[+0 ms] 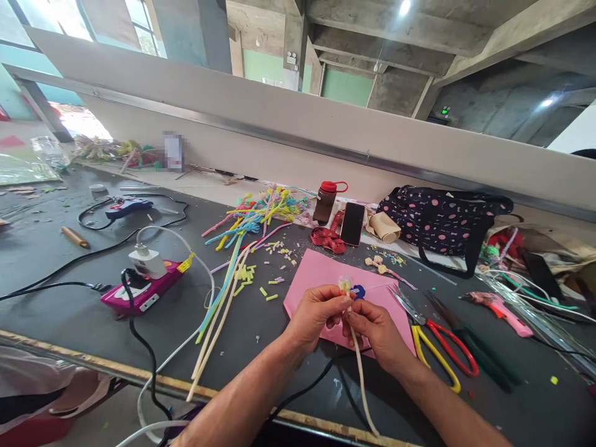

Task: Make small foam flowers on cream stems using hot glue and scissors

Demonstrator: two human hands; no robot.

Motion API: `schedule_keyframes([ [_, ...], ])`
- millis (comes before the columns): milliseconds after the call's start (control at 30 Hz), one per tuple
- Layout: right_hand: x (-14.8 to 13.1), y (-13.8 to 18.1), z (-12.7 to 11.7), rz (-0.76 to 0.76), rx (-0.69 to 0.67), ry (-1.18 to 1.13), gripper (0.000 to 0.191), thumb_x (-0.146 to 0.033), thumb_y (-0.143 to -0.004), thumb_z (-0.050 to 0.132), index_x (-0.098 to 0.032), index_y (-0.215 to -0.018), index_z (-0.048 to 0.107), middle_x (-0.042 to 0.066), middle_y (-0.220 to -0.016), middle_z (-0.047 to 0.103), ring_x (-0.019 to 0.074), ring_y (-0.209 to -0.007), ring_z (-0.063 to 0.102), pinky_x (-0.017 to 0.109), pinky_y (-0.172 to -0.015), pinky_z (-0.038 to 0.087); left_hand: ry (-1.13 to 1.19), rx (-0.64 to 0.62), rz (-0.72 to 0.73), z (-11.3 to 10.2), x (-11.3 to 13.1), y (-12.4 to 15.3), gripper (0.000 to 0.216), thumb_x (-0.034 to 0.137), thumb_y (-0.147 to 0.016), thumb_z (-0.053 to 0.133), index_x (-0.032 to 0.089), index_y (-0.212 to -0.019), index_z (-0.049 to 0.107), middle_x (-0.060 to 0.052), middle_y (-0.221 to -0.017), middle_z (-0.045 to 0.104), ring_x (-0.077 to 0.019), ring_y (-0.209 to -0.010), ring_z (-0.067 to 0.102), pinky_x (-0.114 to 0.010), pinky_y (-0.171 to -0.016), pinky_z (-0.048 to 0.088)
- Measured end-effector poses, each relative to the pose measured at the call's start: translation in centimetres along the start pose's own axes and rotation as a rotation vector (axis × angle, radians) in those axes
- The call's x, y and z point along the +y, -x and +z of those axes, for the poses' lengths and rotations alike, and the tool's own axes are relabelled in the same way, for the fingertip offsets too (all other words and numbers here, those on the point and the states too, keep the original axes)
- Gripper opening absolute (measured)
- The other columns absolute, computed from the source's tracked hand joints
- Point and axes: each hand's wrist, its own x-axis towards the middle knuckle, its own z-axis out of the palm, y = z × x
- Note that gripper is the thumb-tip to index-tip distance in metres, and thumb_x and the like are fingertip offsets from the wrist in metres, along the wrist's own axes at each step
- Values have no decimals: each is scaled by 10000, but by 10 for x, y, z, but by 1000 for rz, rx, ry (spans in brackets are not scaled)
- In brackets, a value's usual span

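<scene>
My left hand (314,313) is closed, pinching a cream fuzzy stem, which looks like a pipe cleaner (360,382), just under its pale yellow and white flower-like head (344,284). Fingers of my right hand (379,328) close on the same stem slightly lower. The free end hangs down toward the table's front edge. Beneath both hands lies a pink sheet (305,282). A small dark blue object (358,292) sits on it behind my fingers, partly hidden. Scissors (431,332) with one red and one yellow handle loop rest right of my right hand.
Left stands a magenta power strip (158,288) with cables. Coloured pipe cleaners (251,217) and cut pieces (246,273) lie behind. A bottle (325,205), a phone (352,223) and a patterned bag (442,220) line the back. A pink glue gun (500,310) lies right.
</scene>
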Motion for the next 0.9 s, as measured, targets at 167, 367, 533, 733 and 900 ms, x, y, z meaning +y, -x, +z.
schedule_keyframes([
  [167, -1, -1, 0, -7, -10, 8, 298, -447, -778, 615, -156, -722, 587, -14, -601, 592, 101, -483, 522, 222, -463, 387, -91, -17, 102, 3, 3, 4, 224, 349, -658, 712, 130, -705, 695, 19, -533, 522, -59, -440, 409, -194, -421, 265],
  [367, -3, 2, 0, -2, -41, 22, 303, -452, -782, 605, -150, -765, 602, -8, -607, 600, 102, -479, 532, 224, -469, 399, -87, -7, 184, 7, 7, 7, 178, 314, -638, 725, 143, -661, 680, 25, -557, 527, -67, -437, 444, -195, -412, 284],
  [533, -1, 3, -1, 16, -50, 31, 296, -447, -786, 602, -153, -749, 596, -12, -596, 601, 97, -472, 533, 212, -459, 395, -90, 22, 155, 6, 6, 5, 186, 308, -625, 735, 134, -650, 673, 23, -569, 531, -67, -476, 426, -195, -448, 302],
  [733, 4, 4, -2, 51, -73, 33, 307, -452, -783, 603, -152, -718, 584, 1, -614, 620, 97, -470, 544, 202, -442, 381, -72, 89, 76, 2, 4, 0, 252, 338, -592, 754, 143, -581, 595, 48, -499, 484, -50, -434, 357, -188, -420, 259],
  [900, 8, 5, -3, 76, -105, 37, 292, -429, -783, 613, -150, -705, 584, 9, -626, 623, 99, -478, 548, 211, -457, 395, -2, 117, 1, 0, 3, -3, 289, 345, -591, 752, 153, -552, 539, 63, -428, 448, -45, -395, 345, -185, -400, 225],
])
